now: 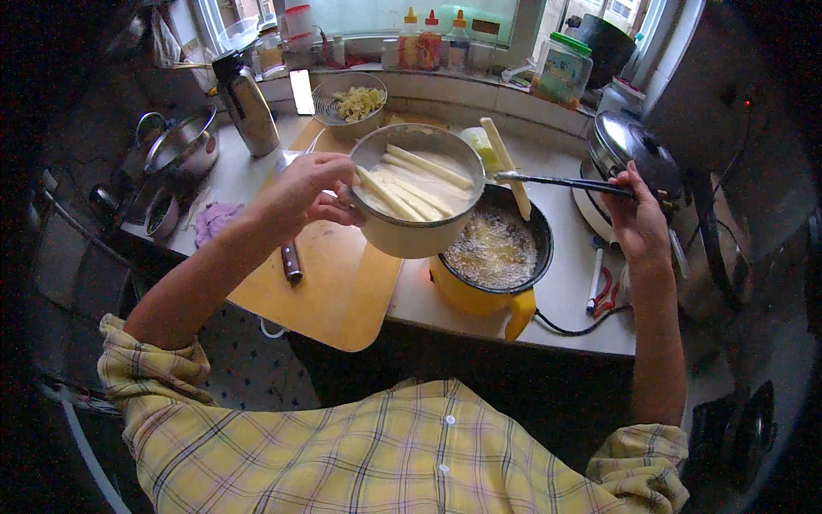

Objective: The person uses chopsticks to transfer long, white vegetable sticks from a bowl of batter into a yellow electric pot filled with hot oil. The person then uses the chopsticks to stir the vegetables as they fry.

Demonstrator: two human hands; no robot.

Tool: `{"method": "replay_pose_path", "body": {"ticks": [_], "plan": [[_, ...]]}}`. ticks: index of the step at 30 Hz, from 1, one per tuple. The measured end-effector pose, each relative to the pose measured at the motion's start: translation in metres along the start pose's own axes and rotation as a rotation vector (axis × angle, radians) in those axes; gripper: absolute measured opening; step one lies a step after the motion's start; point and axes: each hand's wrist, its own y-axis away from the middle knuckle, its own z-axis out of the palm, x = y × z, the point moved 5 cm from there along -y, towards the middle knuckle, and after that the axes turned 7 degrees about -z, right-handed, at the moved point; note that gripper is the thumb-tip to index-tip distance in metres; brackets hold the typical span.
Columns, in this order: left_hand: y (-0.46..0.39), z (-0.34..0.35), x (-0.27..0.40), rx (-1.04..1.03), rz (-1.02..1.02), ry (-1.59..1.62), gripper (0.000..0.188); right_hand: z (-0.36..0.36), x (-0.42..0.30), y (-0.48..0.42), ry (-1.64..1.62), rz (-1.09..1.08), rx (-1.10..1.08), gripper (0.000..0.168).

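My left hand [327, 193] grips the rim of a pale bowl [411, 241], tilted above the wooden board. In it lie several pale, cut sticks [427, 166] of food with whitish liquid. My right hand [636, 212] holds dark chopsticks [565, 182], whose tips pinch one long pale stick [506, 168]. That stick hangs over the far right rim of a yellow electric pot [475, 299]. Bubbling oil [498, 247] with pale pieces in it fills the pot's dark inside.
A knife [291, 263] lies on the cutting board [340, 292], partly under my left arm. Behind stand a strainer [350, 106] with food pieces, a phone [300, 92] and a steel flask [247, 106]. A lidded cooker [632, 144], a marker [596, 279] and a black cord [571, 332] are at the right.
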Motion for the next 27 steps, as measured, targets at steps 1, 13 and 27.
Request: {"method": "replay_pose_path", "body": {"ticks": [1, 13, 27], "plan": [[0.0, -0.004, -0.001, 0.013, -0.004, 0.002, 0.024, -0.006, 0.002, 0.002, 0.023, -0.002, 0.027, 0.022], [-0.001, -0.014, -0.005, 0.024, -0.002, -0.047, 0.033, 0.018, 0.008, 0.055, 0.668, -0.337, -0.045, 0.027], [0.007, -0.001, 0.004, 0.014, 0.024, -0.028, 0.027, 0.032, -0.04, 0.075, 0.514, -0.443, 0.069, 0.028]]}}
